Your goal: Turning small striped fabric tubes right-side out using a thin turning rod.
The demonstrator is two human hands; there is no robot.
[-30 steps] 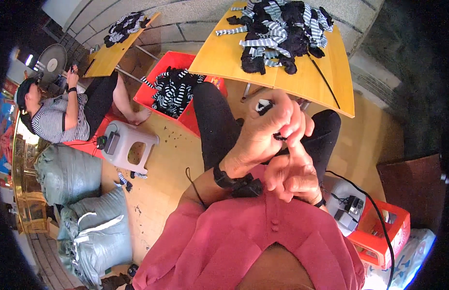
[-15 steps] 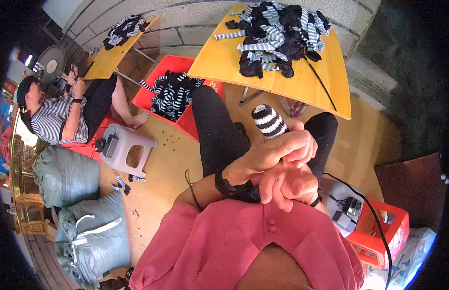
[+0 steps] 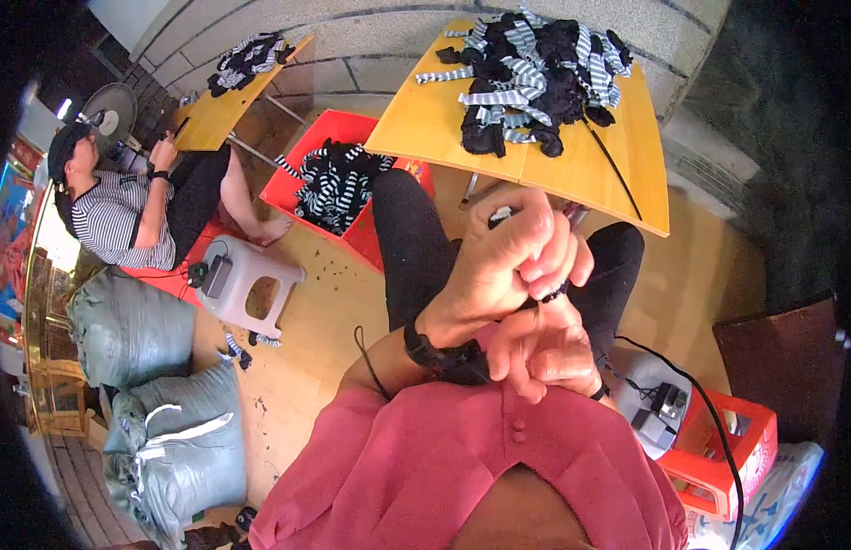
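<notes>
My left hand (image 3: 510,252) is closed in a fist around a small black-and-white striped knitted piece (image 3: 504,216). Only a bit of it shows at the top of the fist, and a dark edge pokes out below the fingers. Just beneath, close to the fist, is my right hand (image 3: 547,353), its fingers curled in. A thin dark line runs between the two hands; what the right fingers grip is too small to make out. Both hands are above my lap, in front of my pink top.
Ahead stands a yellow table (image 3: 425,119) with a heap of black and striped knitwear (image 3: 536,82) and a thin black rod (image 3: 613,170). Left of my knees is a red bin (image 3: 297,137) of striped pieces. A co-worker (image 3: 123,215) sits beyond a grey stool (image 3: 251,275). Stuffed sacks (image 3: 192,440) lie lower left.
My left hand has lifted and turned, and its fingers now cover most of the striped piece that stuck out above it. The right hand stays low, now slightly apart from it.
</notes>
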